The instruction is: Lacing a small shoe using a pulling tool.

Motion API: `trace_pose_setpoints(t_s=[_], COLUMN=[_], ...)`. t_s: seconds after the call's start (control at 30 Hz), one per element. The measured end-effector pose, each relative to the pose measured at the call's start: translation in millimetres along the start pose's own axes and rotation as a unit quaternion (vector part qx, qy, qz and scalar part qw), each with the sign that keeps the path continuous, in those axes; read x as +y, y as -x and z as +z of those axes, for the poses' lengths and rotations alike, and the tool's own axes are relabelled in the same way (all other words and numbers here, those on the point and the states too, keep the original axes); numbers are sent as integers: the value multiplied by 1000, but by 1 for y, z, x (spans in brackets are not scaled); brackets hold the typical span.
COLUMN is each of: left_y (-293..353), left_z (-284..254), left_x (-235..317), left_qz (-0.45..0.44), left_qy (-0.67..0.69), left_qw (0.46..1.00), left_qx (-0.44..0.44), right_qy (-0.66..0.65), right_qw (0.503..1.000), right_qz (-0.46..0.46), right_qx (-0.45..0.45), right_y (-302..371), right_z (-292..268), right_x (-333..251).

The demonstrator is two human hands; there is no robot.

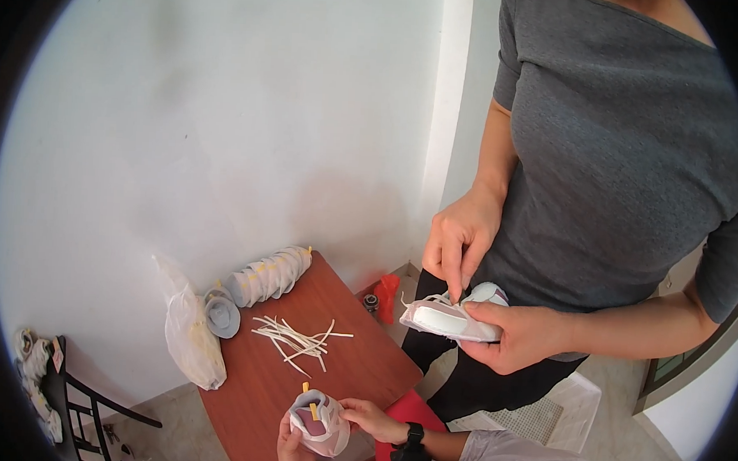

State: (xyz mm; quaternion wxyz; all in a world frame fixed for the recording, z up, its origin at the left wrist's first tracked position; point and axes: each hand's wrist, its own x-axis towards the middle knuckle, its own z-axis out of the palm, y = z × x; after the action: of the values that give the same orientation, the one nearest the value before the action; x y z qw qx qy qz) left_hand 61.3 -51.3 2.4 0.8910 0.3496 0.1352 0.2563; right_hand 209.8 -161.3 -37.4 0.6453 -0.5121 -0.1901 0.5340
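Note:
Over the near edge of the table, a small pale pink and grey shoe upper (337, 437) with yellow tabs is held between my two hands, its opening facing up. My left hand (293, 451) grips its left side, the thumb near the collar. Fingers of my right hand (367, 417) pinch the other side; a black watch is on that wrist. Beyond the shoe, a loose pile of white laces (294, 339) lies on the red-brown table (364, 350).
Nested grey-white shoe uppers (270, 277) line the table's far left edge, beside a plastic bag (191, 338). At right, a co-worker holds a white-soled shoe (447, 318). A white crate (571, 412) and red bag (383, 293) are on the floor. Shoes (40, 373) sit far left.

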Motion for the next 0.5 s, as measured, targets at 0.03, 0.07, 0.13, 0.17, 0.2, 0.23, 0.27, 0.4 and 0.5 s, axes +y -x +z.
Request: trace_pose_setpoints(t_s=[0.03,0.07,0.13,0.17,0.2,0.23,0.27,0.4,0.5], left_y=[0,1,-2,-3,-3,-3,-4,1,3], left_z=[0,-1,-1,-1,0,-1,-1,-2,-8], left_x=[0,0,0,1,1,1,0,-1,-5], left_qz=[2,6,7,4,0,0,4,7,-7], left_qy=[1,0,-3,-1,0,1,-3,-18,-55], left_qw=[1000,1000,1000,1000,1000,1000,1000,999,993], left_qx=[-1,-2,0,-6,-13,-12,-9,39,102], right_qy=[3,6,-2,-9,-9,-5,-1,-3,34], right_qw=[1000,1000,1000,1000,1000,1000,1000,1000,999], right_qz=[-1,-1,11,23,24,21,18,15,9], right_qx=[1,3,-2,-7,-7,-7,-8,-8,14], right_y=[0,-1,0,0,0,0,0,3,2], right_z=[0,0,1,2,2,1,1,2,-1], right_x=[1,1,-6,-8,-8,-7,-7,-6,-5])
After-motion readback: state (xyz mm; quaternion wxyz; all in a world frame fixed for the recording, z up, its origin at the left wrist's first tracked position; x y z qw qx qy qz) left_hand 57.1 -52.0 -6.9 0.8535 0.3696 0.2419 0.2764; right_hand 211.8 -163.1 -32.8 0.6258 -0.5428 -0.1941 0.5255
